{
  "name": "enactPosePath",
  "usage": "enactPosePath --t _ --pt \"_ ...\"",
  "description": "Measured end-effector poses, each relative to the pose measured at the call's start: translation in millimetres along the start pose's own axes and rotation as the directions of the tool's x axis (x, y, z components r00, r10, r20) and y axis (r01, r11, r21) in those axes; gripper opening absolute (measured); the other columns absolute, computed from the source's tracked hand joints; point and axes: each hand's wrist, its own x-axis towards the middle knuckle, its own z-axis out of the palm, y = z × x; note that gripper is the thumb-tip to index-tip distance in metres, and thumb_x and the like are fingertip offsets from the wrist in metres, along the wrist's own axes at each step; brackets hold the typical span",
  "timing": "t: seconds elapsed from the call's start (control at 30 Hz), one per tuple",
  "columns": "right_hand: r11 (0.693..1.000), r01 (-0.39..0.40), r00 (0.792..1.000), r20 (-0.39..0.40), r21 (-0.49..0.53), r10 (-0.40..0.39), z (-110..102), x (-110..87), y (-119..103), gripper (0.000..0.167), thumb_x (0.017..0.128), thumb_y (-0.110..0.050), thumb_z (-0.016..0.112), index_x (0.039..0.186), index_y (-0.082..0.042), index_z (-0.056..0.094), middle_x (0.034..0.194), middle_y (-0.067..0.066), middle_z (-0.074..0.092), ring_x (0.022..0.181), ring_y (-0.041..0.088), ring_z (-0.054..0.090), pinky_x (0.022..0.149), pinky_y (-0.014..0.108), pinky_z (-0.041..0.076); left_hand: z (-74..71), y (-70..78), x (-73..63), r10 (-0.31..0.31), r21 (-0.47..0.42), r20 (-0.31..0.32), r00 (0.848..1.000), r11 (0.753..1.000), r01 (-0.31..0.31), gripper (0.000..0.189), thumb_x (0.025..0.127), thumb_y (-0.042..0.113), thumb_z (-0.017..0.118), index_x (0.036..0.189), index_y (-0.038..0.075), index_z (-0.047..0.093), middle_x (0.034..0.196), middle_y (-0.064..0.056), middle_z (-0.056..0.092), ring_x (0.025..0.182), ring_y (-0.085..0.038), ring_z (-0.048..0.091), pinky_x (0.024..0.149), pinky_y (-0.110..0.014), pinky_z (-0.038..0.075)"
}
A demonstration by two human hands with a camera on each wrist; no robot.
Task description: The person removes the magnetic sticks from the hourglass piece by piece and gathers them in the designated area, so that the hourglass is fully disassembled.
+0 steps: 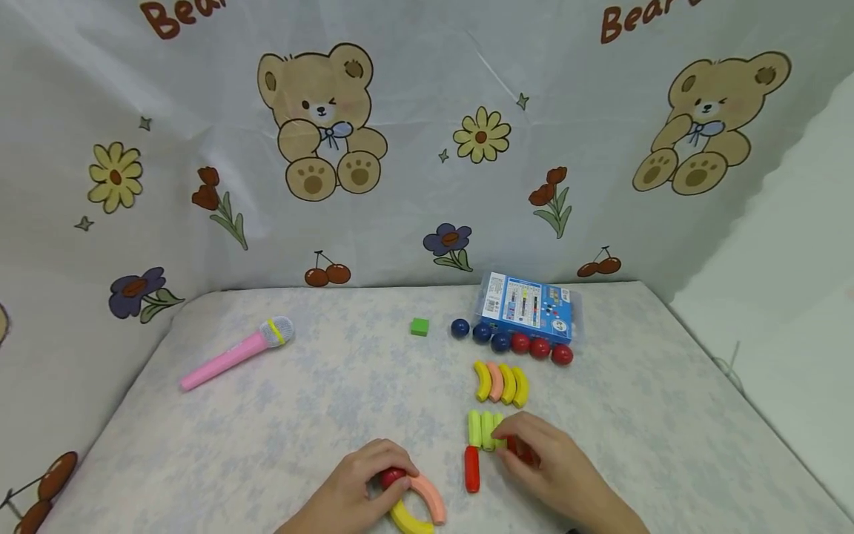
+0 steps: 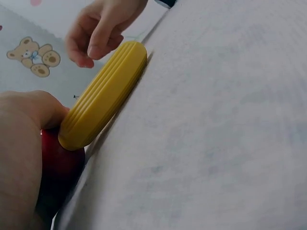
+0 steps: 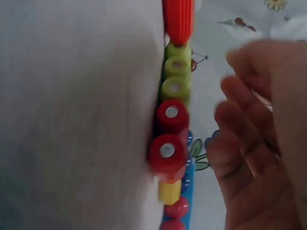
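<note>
My left hand [image 1: 363, 482] holds a red ball [image 1: 392, 477] between thumb and fingers. A curved yellow piece [image 1: 409, 521] and a curved pink piece [image 1: 430, 498] form an arc running from that ball. In the left wrist view the ridged yellow piece [image 2: 105, 96] touches the ball [image 2: 60, 155]. My right hand [image 1: 557, 467] hovers over a row of short rods, fingers loosely bent, with nothing seen in its grasp. Light green rods [image 1: 488, 430] stand in that row, and red rods [image 3: 168, 151] lie partly beneath the hand. A red rod [image 1: 472, 469] lies against the leftmost green one.
Curved yellow and pink pieces [image 1: 508, 384] lie farther back. Beyond them are blue balls [image 1: 482, 333] and red balls [image 1: 540, 348] before a blue-labelled box [image 1: 527, 305]. A green block [image 1: 419, 327] and a pink toy microphone [image 1: 233, 356] lie left of these. A bear-printed cloth [image 1: 414, 170] hangs behind.
</note>
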Motion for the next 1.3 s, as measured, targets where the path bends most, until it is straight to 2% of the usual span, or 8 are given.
enactPosePath --t 0.1,0.17,0.27,0.33,0.43,0.67,0.83,1.3 --pt "0.998 0.052 0.993 0.108 -0.027 -0.049 4 -3.7 -13 0.027 0.095 -0.024 0.077 0.119 -0.032 0.069 0.112 -0.02 0.063 0.093 -0.001 0.059 0.079 0.023 0.058 -1.4 0.3 -1.5 -0.001 0.01 -0.01 1.0 1.0 0.001 0.013 0.104 0.027 0.063 0.115 0.032 0.069 0.114 0.014 0.065 0.098 -0.002 0.06 0.082 -0.023 0.056" --pt "0.999 0.026 0.976 0.216 -0.03 -0.019 6 -2.7 -18 0.029 0.097 -0.033 0.074 0.125 -0.036 0.067 0.12 -0.021 0.061 0.101 0.0 0.059 0.086 0.024 0.058 -2.1 -0.2 -3.0 -0.004 0.014 -0.016 1.0 1.0 0.004 0.013 0.104 0.027 0.063 0.115 0.032 0.069 0.114 0.014 0.065 0.098 -0.002 0.061 0.082 -0.023 0.056" --pt "0.999 -0.023 0.924 0.382 0.029 0.01 9 0.1 -23 0.032 0.1 -0.043 0.067 0.131 -0.038 0.065 0.129 -0.017 0.058 0.107 0.002 0.057 0.089 0.024 0.057 -2.4 -1.3 -5.0 -0.008 0.014 -0.019 1.0 1.0 0.008 0.013 0.104 0.027 0.063 0.115 0.032 0.069 0.113 0.014 0.065 0.098 -0.002 0.061 0.081 -0.024 0.056" --pt "0.996 -0.06 0.892 0.451 0.073 0.021 13 2.0 -24 0.033 0.101 -0.047 0.064 0.133 -0.038 0.065 0.132 -0.015 0.056 0.107 0.001 0.056 0.088 0.022 0.056 -2.5 -1.8 -5.6 -0.005 0.013 -0.022 1.0 1.0 0.006 0.014 0.105 0.027 0.063 0.116 0.033 0.068 0.114 0.014 0.065 0.098 -0.002 0.061 0.081 -0.024 0.057" --pt "0.991 -0.069 0.896 0.445 0.114 0.011 18 2.6 -23 0.034 0.1 -0.045 0.066 0.133 -0.036 0.065 0.13 -0.014 0.054 0.107 0.001 0.054 0.087 0.02 0.056 -2.8 -2.1 -5.7 0.007 0.018 -0.034 0.999 1.0 -0.007 0.014 0.104 0.027 0.063 0.116 0.033 0.068 0.114 0.014 0.065 0.099 -0.003 0.062 0.082 -0.024 0.057" --pt "0.987 -0.122 0.906 0.418 0.105 0.068 22 0.7 -18 0.036 0.097 -0.045 0.07 0.132 -0.036 0.066 0.128 -0.014 0.053 0.106 0.002 0.053 0.084 0.017 0.055 -1.8 -3.3 -3.7 0.04 0.016 -0.033 0.999 0.999 -0.039 0.015 0.104 0.024 0.064 0.116 0.031 0.068 0.114 0.013 0.065 0.098 -0.003 0.061 0.081 -0.024 0.057" --pt "0.99 -0.105 0.912 0.407 0.093 0.059 22 -1.5 -17 0.037 0.098 -0.044 0.069 0.134 -0.035 0.065 0.132 -0.011 0.052 0.11 0.006 0.053 0.087 0.019 0.056 -0.6 -3.5 -2.3 0.029 0.019 -0.027 0.999 0.999 -0.029 0.014 0.104 0.025 0.064 0.116 0.032 0.068 0.114 0.014 0.066 0.099 -0.003 0.062 0.082 -0.024 0.057" --pt "0.98 -0.173 0.886 0.449 0.096 0.112 21 0.6 -19 0.031 0.096 -0.039 0.073 0.127 -0.039 0.068 0.132 -0.011 0.054 0.107 0.005 0.054 0.086 0.018 0.056 0.1 -2.3 -0.1 0.019 0.007 -0.015 1.0 1.0 -0.018 0.014 0.104 0.026 0.064 0.116 0.032 0.068 0.113 0.014 0.065 0.099 -0.003 0.061 0.081 -0.024 0.057"
